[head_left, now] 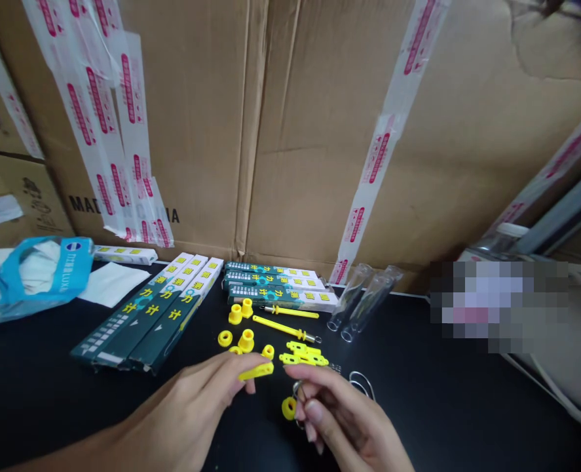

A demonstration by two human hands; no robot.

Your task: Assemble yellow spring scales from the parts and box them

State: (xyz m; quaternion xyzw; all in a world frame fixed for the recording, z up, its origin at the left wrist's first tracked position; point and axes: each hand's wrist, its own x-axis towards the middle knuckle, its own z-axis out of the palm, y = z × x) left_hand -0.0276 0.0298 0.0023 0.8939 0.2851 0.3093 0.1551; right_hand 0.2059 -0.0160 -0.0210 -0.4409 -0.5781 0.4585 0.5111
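Observation:
My left hand [206,393] pinches a short yellow plastic bar [255,372] between thumb and fingers. My right hand [334,413] holds a small bent metal wire hook [297,393], and a yellow plastic ring [289,408] sits against its fingertips. I cannot tell whether that ring is held or lying on the table. Between my hands lie yellow moulded plastic parts [304,354]. Just beyond are yellow plastic collars [245,340] and yellow rods with metal tips [285,328]. A loop of thin wire [361,384] lies right of my right hand.
Dark green printed boxes [147,314] lie in rows on the black table [442,393], with clear plastic tubes [361,298] to their right. A blue-and-white bag [35,278] and white paper [113,284] are at the left. Taped cardboard cartons [319,131] stand behind.

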